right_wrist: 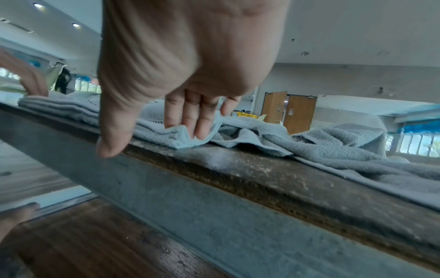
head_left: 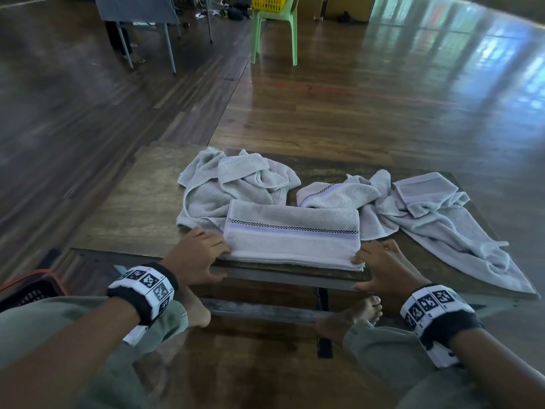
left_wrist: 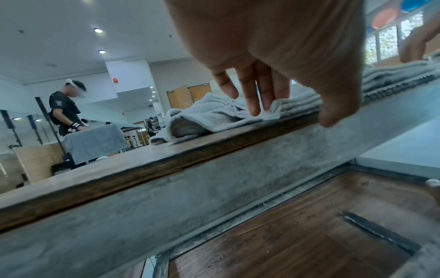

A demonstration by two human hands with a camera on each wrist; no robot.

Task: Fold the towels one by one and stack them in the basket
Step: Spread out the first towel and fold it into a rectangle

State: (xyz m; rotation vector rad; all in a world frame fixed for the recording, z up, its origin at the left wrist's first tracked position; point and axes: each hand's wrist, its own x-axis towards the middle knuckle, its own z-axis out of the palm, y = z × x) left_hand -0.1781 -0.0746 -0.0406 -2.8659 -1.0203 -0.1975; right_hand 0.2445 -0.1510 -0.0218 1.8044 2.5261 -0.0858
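Note:
A grey towel (head_left: 292,237) with a checkered stripe lies folded into a long strip along the low wooden table's (head_left: 132,208) near edge. My left hand (head_left: 197,252) rests at its left end, straight fingers (left_wrist: 253,97) touching the towel's (left_wrist: 297,105) corner and the thumb on the table's rim. My right hand (head_left: 383,264) sits at the right end in the same way, with its fingers (right_wrist: 200,122) pressing on the layered corner (right_wrist: 176,135). A dark basket (head_left: 26,290) with an orange rim stands on the floor at my left.
One crumpled grey towel (head_left: 236,184) lies behind the folded towel, and two more (head_left: 427,214) spread to the table's right edge. My bare feet (head_left: 354,317) are under the table. A green chair (head_left: 274,33) with a yellow basket (head_left: 269,2) stands far back.

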